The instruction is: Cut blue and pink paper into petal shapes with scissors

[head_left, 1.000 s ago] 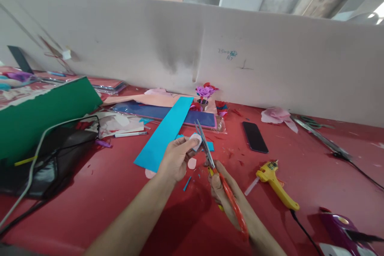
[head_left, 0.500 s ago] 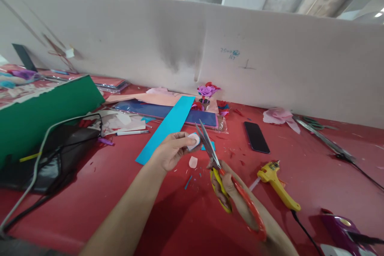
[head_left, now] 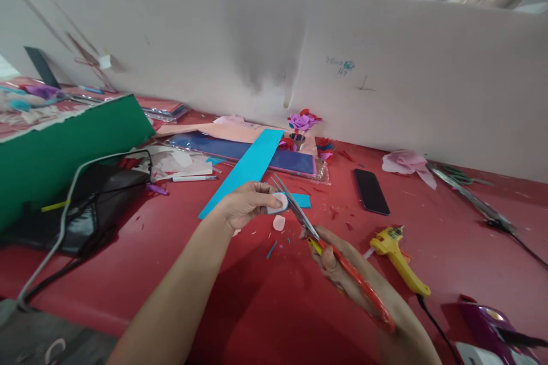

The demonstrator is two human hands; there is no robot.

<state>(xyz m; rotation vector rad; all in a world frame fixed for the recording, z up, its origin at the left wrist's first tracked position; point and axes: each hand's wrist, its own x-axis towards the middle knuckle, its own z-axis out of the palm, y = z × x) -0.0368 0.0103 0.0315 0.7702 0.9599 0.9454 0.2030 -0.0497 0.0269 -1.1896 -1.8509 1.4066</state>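
Between the thumb and fingers of my left hand point(head_left: 250, 204) is a small rounded white paper piece point(head_left: 279, 203) with a blue edge. My right hand point(head_left: 338, 262) is wrapped round the red and yellow handles of a pair of scissors point(head_left: 306, 222). The blades lie at the right edge of the paper piece, nearly closed. Behind them a bright blue scrap point(head_left: 302, 201) lies on the table. Below my left hand rest a pale pink cutout point(head_left: 279, 223) and small blue and pink snippets.
A long blue strip point(head_left: 246, 168) lies across packaged dark blue sheets point(head_left: 295, 161). Purple and red paper flowers point(head_left: 303, 121) stand by the white partition. On the right are a black phone point(head_left: 371, 191) and a yellow glue gun point(head_left: 400, 259) with its cord. A green board point(head_left: 72, 154) stands left.
The scissor blades have come closer together at the edge of the white paper piece. My view has tilted slightly down, and more of the blue scrap shows.
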